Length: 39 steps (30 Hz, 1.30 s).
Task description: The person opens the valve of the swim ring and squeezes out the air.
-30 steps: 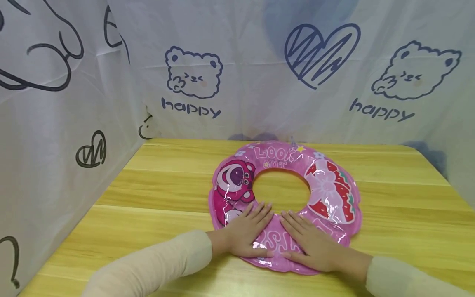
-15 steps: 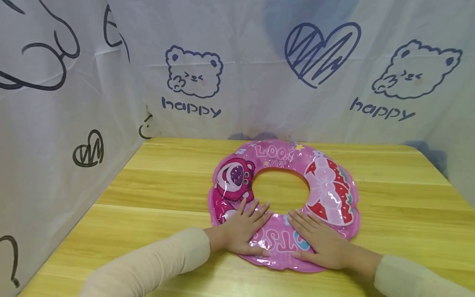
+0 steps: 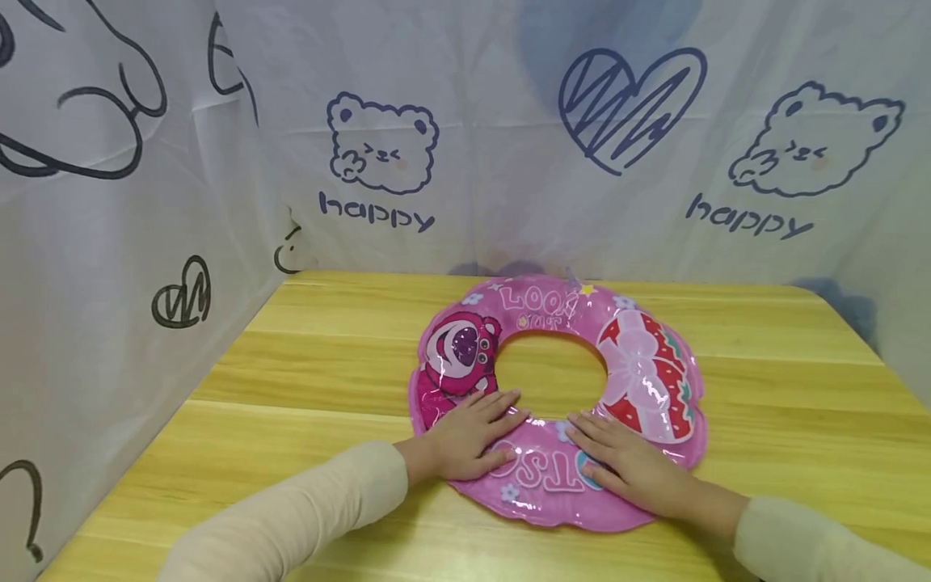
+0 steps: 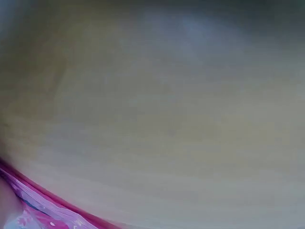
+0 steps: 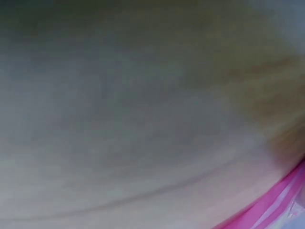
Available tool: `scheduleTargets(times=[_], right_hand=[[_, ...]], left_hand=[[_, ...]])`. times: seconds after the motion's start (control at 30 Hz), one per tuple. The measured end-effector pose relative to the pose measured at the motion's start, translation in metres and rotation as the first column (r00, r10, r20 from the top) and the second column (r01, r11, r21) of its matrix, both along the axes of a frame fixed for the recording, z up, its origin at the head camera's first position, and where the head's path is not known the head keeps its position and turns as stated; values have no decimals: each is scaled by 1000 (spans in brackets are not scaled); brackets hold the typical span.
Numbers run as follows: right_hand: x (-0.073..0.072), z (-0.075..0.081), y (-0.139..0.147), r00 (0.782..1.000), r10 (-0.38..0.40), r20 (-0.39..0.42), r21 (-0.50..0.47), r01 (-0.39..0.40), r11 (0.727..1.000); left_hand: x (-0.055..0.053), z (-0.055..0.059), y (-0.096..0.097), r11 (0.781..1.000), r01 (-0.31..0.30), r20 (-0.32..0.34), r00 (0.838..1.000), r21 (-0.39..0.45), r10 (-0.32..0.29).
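A pink inflatable swim ring lies flat on the wooden table, printed with a bear, strawberries, a bow and white lettering. My left hand rests palm down on its near left part, fingertips close to the inner edge of the hole. On the near right part my right hand lies in the same way, its fingers stretched toward the hole. Lettering shows between the two hands. Both wrist views are mostly blurred, with the ring's edge in the left one's lower left corner and its pink rim at the right one's lower right.
The yellow wood-grain table spreads around the ring. White cloth with bear and heart drawings hangs behind the table, and more printed cloth hangs along its left side. A small clear valve stands up at the ring's far edge.
My hands have moved apart, the right one to the right and the left one slightly left. Both thumbs have shifted away from the near edge, uncovering more lettering. The ring has hardly moved.
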State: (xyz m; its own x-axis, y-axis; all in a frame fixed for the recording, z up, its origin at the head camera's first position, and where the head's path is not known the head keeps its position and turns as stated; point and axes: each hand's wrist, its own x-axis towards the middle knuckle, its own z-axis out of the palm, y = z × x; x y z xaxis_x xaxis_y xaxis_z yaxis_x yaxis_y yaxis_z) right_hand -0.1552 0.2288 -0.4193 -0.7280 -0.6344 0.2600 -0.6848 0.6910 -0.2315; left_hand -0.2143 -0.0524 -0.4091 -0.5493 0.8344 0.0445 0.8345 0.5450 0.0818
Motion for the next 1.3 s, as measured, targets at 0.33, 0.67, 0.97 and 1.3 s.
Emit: scheduleTargets(times=[0.33, 0.67, 0.97, 1.3], right_hand=[[-1, -2, 4, 968, -192, -159, 173, 219, 960], [-4, -5, 6, 974, -221, -44, 174, 226, 959], [-4, -6, 5, 974, -226, 28, 140, 220, 965], [-4, -1, 3, 969, -216, 121, 90, 206, 974]], left_hand=[[-1, -6, -1, 969, -229, -113, 969, -94, 219], [-3, -6, -2, 965, -239, -13, 971, -103, 239], [-6, -7, 0, 965, -238, 32, 970, -113, 243], [-6, -1, -1, 964, -243, 135, 957, -107, 256]])
